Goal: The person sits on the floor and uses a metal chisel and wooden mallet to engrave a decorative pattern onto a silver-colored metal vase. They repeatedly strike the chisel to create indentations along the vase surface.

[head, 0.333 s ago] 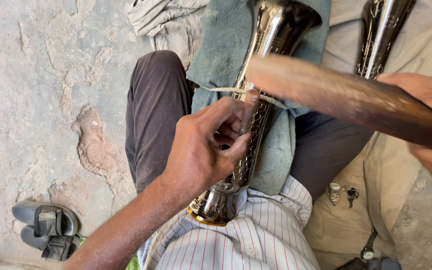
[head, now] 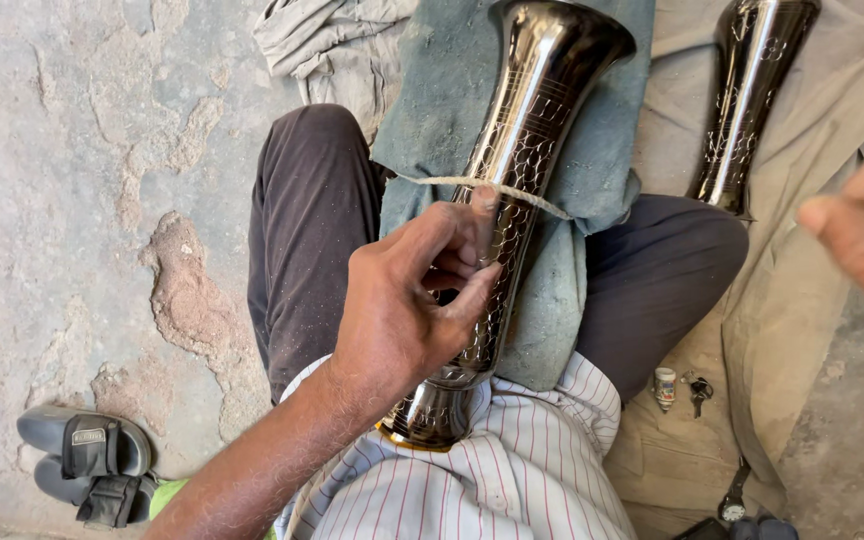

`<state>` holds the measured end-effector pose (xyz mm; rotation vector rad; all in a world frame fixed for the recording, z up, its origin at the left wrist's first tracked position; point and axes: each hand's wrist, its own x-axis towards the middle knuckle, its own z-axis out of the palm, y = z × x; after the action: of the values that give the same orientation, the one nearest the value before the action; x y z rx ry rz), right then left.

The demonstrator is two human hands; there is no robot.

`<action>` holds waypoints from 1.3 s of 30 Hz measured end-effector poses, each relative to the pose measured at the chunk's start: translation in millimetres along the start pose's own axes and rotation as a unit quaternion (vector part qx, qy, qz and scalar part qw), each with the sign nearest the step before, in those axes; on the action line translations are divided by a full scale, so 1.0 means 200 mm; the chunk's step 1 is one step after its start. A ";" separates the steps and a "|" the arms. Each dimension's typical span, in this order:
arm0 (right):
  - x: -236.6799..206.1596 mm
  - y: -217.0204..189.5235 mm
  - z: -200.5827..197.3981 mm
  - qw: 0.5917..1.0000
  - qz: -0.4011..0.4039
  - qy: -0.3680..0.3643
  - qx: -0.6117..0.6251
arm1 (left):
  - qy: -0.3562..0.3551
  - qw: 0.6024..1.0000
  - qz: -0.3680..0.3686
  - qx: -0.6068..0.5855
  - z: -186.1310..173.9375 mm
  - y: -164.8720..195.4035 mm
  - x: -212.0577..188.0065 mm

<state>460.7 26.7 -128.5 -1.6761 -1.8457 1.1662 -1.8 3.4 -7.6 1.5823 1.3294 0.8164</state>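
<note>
A: Polished dark metal, engraved all over: the tall vase (head: 512,200) lies across the person's lap, cradled on a grey-green cloth (head: 582,150). Flared mouth points away from the body toward the top of the view, base tucked against the striped shirt (head: 512,470).

B: So the long axis runs straight out from the belly, tilted a touch to the right at the far end?

A: Exactly that. And the left hand (head: 402,300) sits right on top of the lower half of the neck, fingers curled in together, the tips pressed on the engraved surface. It looks like a pinch on something small, but what sits between those fingertips I cannot tell.

B: There's a string?

A: A pale cord (head: 482,185) crosses the vase just above the fingertips, square to its length, lying over the metal and running off onto the cloth on both sides.

B: The other hand?

A: The right hand (head: 857,240) is at the right edge, blurred, well apart from the vase, lifted nearer the camera. Whether it is spread or closed I cannot tell. So the left is clearly the nearer hand, in contact already.

B: Anything else around?

A: A second vase (head: 747,110) lies off to the right on a tan cloth (head: 802,330), parallel to the first. Black sandals (head: 87,465) rest on the stone floor (head: 72,200) at lower left.
</note>
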 end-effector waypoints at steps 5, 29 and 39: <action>0.01 -0.06 0.03 0.980 0.190 -0.005 0.054 | -0.037 0.998 0.011 0.052 -0.04 0.02 0.09; -0.21 -0.94 1.18 0.913 0.066 0.083 0.393 | 0.079 0.924 -0.011 -0.374 -0.16 -0.46 0.09; 0.06 -1.01 1.34 0.807 0.116 -0.099 0.571 | 0.029 0.945 0.001 -0.325 -0.06 -0.41 0.05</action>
<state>130.8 -34.4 -129.9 -1.0381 -0.6206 2.0191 -43.2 17.8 -79.2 1.0387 0.9514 1.1627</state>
